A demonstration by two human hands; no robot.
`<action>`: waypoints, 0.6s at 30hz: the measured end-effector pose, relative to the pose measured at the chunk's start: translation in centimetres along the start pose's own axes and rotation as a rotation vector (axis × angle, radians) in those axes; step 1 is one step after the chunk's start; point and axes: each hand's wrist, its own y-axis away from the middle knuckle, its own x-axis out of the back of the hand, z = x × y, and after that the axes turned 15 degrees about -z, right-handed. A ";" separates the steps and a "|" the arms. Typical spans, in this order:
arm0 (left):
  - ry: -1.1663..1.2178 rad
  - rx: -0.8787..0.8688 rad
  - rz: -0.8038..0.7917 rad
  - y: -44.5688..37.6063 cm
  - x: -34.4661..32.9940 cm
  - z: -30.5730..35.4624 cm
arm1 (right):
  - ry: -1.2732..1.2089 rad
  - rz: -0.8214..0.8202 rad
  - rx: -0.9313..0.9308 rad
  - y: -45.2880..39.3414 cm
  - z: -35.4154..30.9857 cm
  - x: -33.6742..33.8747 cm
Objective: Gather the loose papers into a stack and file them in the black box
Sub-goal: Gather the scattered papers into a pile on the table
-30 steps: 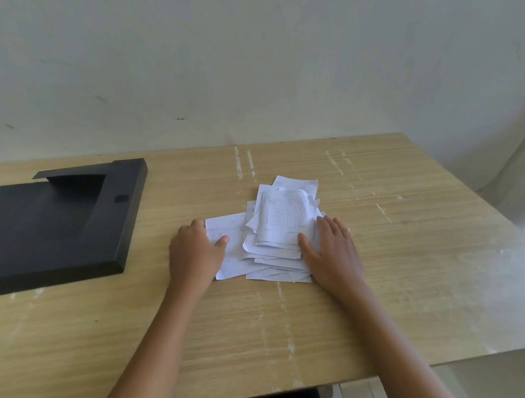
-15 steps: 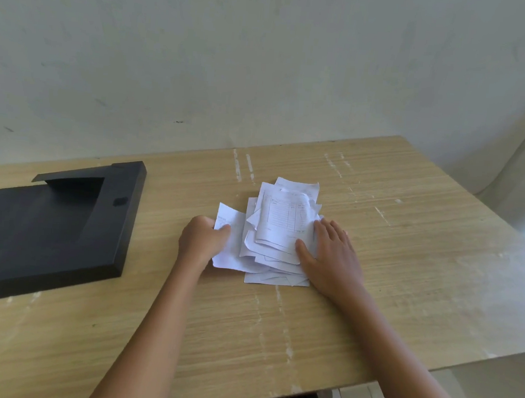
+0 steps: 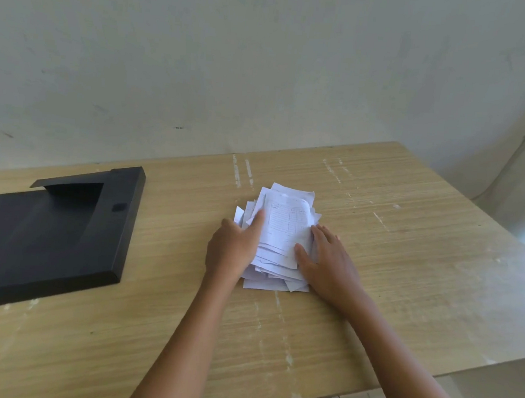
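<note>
Lying between left hand (image 3: 233,248) and right hand (image 3: 328,260), papers (image 3: 283,232) touch both.

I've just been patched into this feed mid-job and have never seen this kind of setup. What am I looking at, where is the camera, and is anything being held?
There is no machine here: a person works with two bare hands. The single picture comes from a wide-angle camera worn on their head, looking forward and down, so the arms enter from the bottom edge.

On the wooden table lies a messy pile of white papers; the top sheet shows a printed form. The left hand presses against the pile's left side, fingers on top, and the right hand lies flat on its right side. Both touch the pile, but nothing is lifted; it rests on the table.

To the left, apart from the papers, sits the black box, lying flat. No papers are visible in it.
</note>
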 end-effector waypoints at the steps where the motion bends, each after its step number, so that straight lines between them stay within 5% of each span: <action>1: -0.021 -0.021 0.033 0.0 0.1 -0.3 | -0.039 -0.007 -0.005 0.1 0.0 0.2; 5: 0.020 -0.057 0.068 -0.6 0.8 -1.3 | -0.241 -0.017 -0.041 0.0 -0.4 0.5; 13: 0.005 -0.007 -0.122 -0.8 1.7 0.8 | -0.438 0.020 -0.039 -0.6 -1.6 -0.4; 18: -0.227 -0.013 -0.067 -0.3 0.4 1.3 | -0.517 0.083 -0.038 -0.5 -2.2 -1.4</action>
